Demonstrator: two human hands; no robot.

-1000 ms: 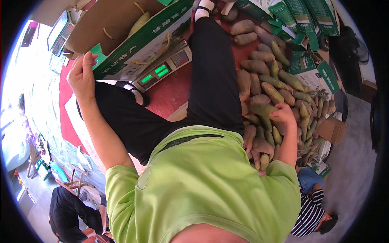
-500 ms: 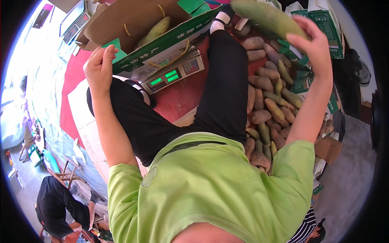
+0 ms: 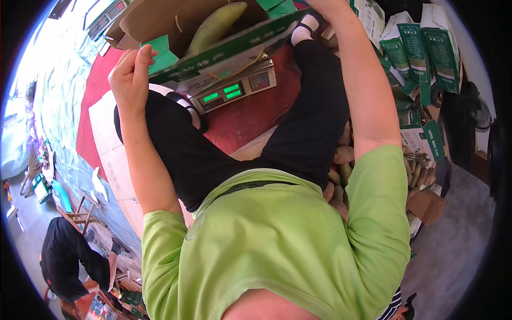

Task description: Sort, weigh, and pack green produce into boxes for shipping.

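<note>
My left hand is closed on the near left corner of an open cardboard box, beside its green flap. The box has a green and white printed side and thin cord handles. Inside lies a long pale-green radish, slanting up to the right. Beneath the box's front sits a digital scale with lit green displays. My right hand is at the upper edge of the view, by the box's right end. Its fingers are cut off, so anything in them is hidden.
A pile of brownish and green radishes lies right of my right leg, partly behind my right arm. Several green and white cartons stand beyond. A red mat spreads under the scale. Another person is at the lower left.
My right hand has moved left to the box's right end; the radish it held no longer shows there. The radish visible in the box now looks larger and reaches higher. My left hand keeps its hold.
</note>
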